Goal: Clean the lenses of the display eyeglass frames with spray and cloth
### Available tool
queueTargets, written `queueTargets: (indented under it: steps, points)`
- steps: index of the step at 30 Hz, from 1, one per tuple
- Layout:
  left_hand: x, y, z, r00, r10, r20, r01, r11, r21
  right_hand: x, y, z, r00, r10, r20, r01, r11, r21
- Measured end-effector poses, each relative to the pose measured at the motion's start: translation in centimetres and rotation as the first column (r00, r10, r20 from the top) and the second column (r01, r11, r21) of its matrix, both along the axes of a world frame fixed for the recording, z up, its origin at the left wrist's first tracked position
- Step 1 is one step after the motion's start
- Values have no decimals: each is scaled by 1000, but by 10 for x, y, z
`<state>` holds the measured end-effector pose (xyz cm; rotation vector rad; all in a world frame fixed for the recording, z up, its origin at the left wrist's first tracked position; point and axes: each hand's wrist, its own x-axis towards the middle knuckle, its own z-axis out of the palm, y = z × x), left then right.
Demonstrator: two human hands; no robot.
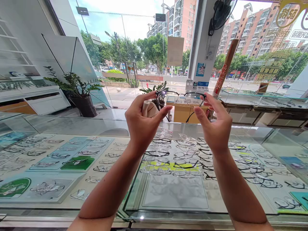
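Both of my hands hold up a pair of eyeglasses with a dark upper rim and clear lenses, above the glass counter. My left hand grips the left end of the frame with its fingers. A beige cloth is also tucked in that hand. At the frame's other end, my right hand pinches the rim near the hinge. One dark temple arm hangs down below the right lens. Beneath my arms, many eyeglass frames lie in rows in the display.
A glass display counter spans the front. A potted plant stands on the floor at the left, near the glass doors. A wall fan hangs on the pillar. Another display case is at the back right.
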<state>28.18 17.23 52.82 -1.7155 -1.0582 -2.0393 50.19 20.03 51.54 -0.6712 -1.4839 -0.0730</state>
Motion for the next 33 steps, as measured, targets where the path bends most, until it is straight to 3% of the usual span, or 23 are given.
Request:
queueTargets:
  steps: [12, 33]
  points:
    - [-1, -1, 1, 999, 14, -39, -14, 1000, 8, -1, 1, -1, 998, -41, 42, 42, 999, -24]
    - [-4, 4, 0, 998, 13, -53, -12, 1000, 20, -1, 5, -3, 1000, 1, 28, 1, 999, -53]
